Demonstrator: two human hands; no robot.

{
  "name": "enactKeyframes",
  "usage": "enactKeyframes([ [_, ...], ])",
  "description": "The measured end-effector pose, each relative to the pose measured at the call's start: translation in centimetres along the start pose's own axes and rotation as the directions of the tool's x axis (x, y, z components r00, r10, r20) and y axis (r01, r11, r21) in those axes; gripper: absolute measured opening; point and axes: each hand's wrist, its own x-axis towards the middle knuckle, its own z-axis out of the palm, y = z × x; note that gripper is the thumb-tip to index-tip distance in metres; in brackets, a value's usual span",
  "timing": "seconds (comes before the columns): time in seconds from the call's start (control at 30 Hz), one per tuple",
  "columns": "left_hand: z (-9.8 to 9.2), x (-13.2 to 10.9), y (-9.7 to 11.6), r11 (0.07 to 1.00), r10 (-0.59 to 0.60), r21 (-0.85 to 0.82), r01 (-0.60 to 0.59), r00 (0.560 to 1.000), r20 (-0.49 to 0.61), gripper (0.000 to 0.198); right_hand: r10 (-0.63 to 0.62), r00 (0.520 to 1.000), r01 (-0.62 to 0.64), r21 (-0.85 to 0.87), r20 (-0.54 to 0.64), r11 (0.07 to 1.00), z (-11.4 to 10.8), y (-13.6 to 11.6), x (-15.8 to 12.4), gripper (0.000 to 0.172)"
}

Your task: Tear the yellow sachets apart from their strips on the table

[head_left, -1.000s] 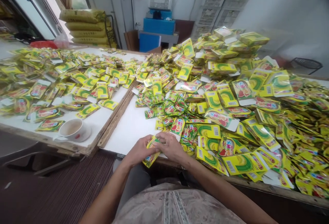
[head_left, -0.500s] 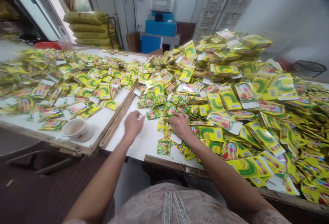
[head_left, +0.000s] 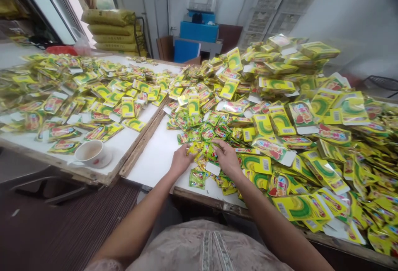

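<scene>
My left hand (head_left: pixel 181 159) is closed on the left end of a small yellow packet (head_left: pixel 195 150) above the white tabletop. Just to its right, my right hand (head_left: pixel 226 158) has its fingers pinched at a small green packet (head_left: pixel 212 153). Between and beyond the hands lie several small green packets (head_left: pixel 209 128) in a loose cluster. Another green packet (head_left: pixel 197 178) lies flat near the table's front edge, below a white card flap (head_left: pixel 213 168).
A tall heap of yellow cartons (head_left: pixel 264 125) spreads over the right side. More cartons (head_left: pixel 56 103) cover the left table, with a white cup (head_left: pixel 92 154) at its near corner. Wooden strips (head_left: pixel 144 140) edge the tables. Stacked yellow sacks (head_left: pixel 113 32) stand behind.
My left hand has moved right and taken hold of the yellow packet. My right hand has shifted slightly right and down, at the green packet. The view has shifted a little.
</scene>
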Motion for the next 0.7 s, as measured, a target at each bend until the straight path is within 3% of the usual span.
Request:
enactKeyframes([
  [0.07,-0.5,-1.4,0.0,0.958,-0.038,-0.280,0.062,0.995,0.093,0.034,-0.123,0.992,0.123,-0.013,-0.004,0.992,0.9,-0.4,-0.3,0.028],
  [0.17,-0.9,-3.4,0.7,0.854,-0.083,-0.499,0.147,0.986,0.148,0.042,-0.273,0.962,0.273,-0.016,0.017,0.962,2.3,-0.9,-0.8,0.025],
  [0.37,-0.1,-5.8,2.2,0.705,-0.090,-0.695,0.145,0.989,0.114,0.040,-0.211,0.971,0.206,-0.060,-0.109,0.977,3.4,-1.4,-1.9,0.022],
  [0.5,1.1,-6.0,2.6,0.725,-0.103,-0.679,0.117,0.993,0.061,0.032,-0.270,0.956,0.257,-0.117,-0.113,0.959,3.3,-1.1,-2.6,0.025],
  [0.6,1.5,-5.7,2.6,0.796,-0.105,-0.594,0.118,0.993,0.056,0.035,-0.119,0.983,0.124,0.025,-0.137,0.992,2.9,-0.6,-3.1,0.021],
  [0.7,1.3,-5.0,2.5,0.858,-0.071,-0.504,0.100,0.995,0.075,0.032,0.092,0.994,-0.065,0.341,-0.063,0.938,2.0,0.0,-3.4,0.030],
])
